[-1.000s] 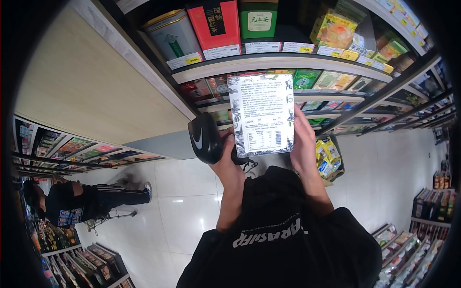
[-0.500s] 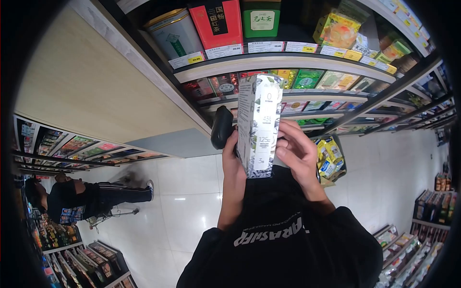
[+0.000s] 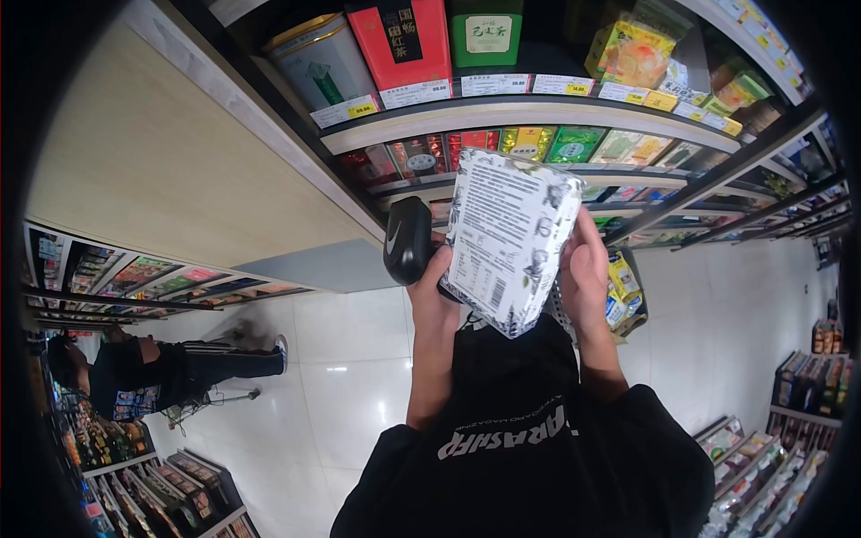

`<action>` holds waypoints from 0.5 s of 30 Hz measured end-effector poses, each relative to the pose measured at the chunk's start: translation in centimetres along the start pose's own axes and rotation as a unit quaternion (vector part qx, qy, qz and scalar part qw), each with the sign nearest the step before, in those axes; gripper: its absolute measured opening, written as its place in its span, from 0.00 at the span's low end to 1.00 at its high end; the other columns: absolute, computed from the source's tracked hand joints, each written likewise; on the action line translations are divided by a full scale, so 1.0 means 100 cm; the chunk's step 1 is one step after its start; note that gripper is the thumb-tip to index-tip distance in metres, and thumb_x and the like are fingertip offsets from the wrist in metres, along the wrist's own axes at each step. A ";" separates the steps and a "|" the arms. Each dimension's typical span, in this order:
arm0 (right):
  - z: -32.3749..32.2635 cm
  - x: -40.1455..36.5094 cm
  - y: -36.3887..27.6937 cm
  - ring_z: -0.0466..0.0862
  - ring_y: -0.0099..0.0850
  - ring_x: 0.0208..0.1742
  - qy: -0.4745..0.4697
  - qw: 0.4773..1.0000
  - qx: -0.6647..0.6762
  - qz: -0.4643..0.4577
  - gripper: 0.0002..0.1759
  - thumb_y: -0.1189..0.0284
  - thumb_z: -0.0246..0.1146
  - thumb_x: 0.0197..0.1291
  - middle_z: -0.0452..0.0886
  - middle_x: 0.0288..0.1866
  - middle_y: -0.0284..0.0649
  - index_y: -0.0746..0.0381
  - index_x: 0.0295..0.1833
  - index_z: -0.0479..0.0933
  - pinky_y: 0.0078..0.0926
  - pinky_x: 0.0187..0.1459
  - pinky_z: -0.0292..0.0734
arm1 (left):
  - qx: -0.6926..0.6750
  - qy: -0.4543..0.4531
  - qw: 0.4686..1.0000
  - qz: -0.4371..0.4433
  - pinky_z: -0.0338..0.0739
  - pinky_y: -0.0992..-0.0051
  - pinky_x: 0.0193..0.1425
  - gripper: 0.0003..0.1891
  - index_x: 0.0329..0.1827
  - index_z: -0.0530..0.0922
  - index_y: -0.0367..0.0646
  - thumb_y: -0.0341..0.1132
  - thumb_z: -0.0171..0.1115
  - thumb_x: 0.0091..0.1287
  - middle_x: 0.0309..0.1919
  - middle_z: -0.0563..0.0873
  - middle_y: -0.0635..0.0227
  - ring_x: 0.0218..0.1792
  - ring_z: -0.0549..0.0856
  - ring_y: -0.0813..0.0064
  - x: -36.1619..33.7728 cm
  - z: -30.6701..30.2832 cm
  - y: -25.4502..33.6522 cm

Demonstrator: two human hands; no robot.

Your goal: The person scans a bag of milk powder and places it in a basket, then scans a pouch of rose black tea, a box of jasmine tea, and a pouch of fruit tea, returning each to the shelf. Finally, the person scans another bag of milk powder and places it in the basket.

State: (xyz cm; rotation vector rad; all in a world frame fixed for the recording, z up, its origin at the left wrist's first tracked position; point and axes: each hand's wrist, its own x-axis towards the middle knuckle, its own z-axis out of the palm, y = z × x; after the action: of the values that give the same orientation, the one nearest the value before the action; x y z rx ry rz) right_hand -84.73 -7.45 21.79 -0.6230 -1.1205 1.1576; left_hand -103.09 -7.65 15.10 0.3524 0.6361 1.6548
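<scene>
Dark shelves (image 3: 538,115) of tea tins and packets fill the far side of the view and curve away to the right. A pale wooden end panel (image 3: 161,161) stands at the left. The white tiled floor (image 3: 341,359) spreads below, and another person (image 3: 143,372) in dark clothes crouches at the far left by a lower rack.

The box (image 3: 507,238) is white with a leaf pattern. It is held up in front of the second shelf, clear of it and tilted, with its printed back panel toward the camera. The right hand (image 3: 587,269) is closed around the box's right edge, fingers behind and thumb in front. A black scanner (image 3: 408,238) sits just beside the box on its left. The left hand (image 3: 435,300) is wrapped tight round the scanner's handle. Its thumb lies at the box's lower left edge, but I cannot tell whether it presses on it. A basket (image 3: 628,300) of yellow packets shows behind the right wrist.

The barcode (image 3: 496,291) sits low on the back panel, in plain view.

As I judge it, the work is partway along. The box is off the shelf and its barcode side is exposed. The scanner's head stands level with the box's left edge rather than over the barcode, so the reading itself looks not yet done. The box also has no place back on a shelf yet.
</scene>
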 end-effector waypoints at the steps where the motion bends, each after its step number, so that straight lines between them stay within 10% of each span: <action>1: -0.005 0.007 0.000 0.75 0.33 0.65 -0.010 1.000 0.014 -0.001 0.42 0.58 0.62 0.68 0.73 0.67 0.49 0.72 0.77 0.55 0.28 0.64 0.67 | 0.040 0.003 0.998 0.039 0.79 0.71 0.57 0.16 0.55 0.78 0.37 0.26 0.66 0.64 0.47 0.84 0.64 0.50 0.85 0.72 -0.002 0.005 0.008; 5: 0.007 0.016 -0.016 0.78 0.31 0.61 0.033 0.995 -0.029 0.087 0.36 0.68 0.64 0.66 0.76 0.64 0.49 0.71 0.74 0.59 0.27 0.63 0.69 | 0.150 0.033 0.985 0.084 0.78 0.72 0.55 0.28 0.61 0.74 0.35 0.18 0.72 0.55 0.46 0.85 0.62 0.47 0.85 0.71 -0.005 0.017 0.023; 14: -0.032 0.019 0.004 0.86 0.29 0.47 0.168 0.978 -0.013 0.121 0.29 0.73 0.64 0.62 0.83 0.52 0.46 0.69 0.67 0.65 0.23 0.45 0.81 | 0.396 -0.006 0.914 0.088 0.76 0.79 0.33 0.22 0.56 0.79 0.33 0.22 0.73 0.57 0.42 0.89 0.58 0.35 0.87 0.76 -0.012 0.009 0.035; 15: -0.036 0.021 0.002 0.86 0.30 0.45 0.176 0.977 0.009 0.120 0.28 0.75 0.63 0.60 0.83 0.51 0.46 0.70 0.66 0.66 0.25 0.43 0.83 | 0.368 -0.010 0.928 0.051 0.81 0.78 0.45 0.19 0.52 0.82 0.34 0.22 0.75 0.56 0.40 0.89 0.66 0.38 0.85 0.81 -0.019 0.014 0.038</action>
State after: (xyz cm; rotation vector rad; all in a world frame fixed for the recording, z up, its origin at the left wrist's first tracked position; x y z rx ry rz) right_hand -81.54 -4.88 21.12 -0.9286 -0.7450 1.2023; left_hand -105.05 -9.54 18.70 0.9528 1.2361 1.4507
